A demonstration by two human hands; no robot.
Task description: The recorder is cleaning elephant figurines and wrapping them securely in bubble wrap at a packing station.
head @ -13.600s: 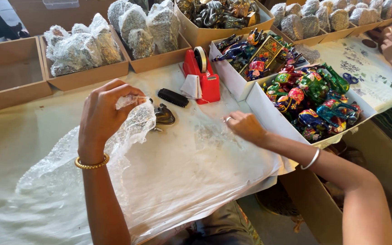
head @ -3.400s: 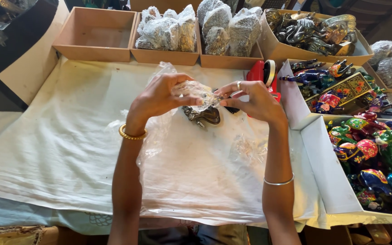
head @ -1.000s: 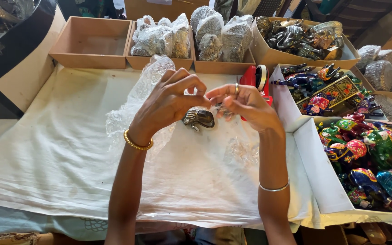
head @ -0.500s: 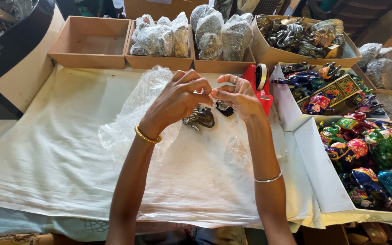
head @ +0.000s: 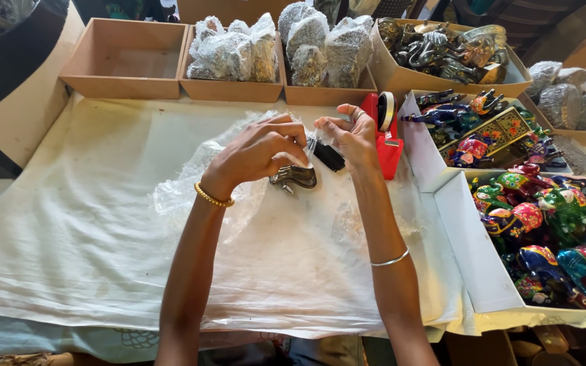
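My left hand (head: 259, 150) and my right hand (head: 350, 139) are raised close together above the table. Both pinch the edge of a clear bubble wrap sheet (head: 184, 193), and their fingertips almost meet. The sheet trails down to the left over the white cloth (head: 69, 244). Just below my hands, a small dark metal figurine (head: 296, 177) lies on the wrap. A black oblong object (head: 330, 158) lies beside it, partly hidden by my right hand. Whether anything small is between my fingers is hidden.
A red tape dispenser (head: 389, 146) stands right of my hands. Behind are an empty cardboard box (head: 120, 87), boxes of wrapped bundles (head: 232, 89) and a box of metal figurines (head: 391, 78). White trays (head: 469, 264) of painted elephants fill the right side.
My hands have drawn closer together over the last second, lifting the edge of the bubble wrap. The metal figurine has stayed on the table below them.
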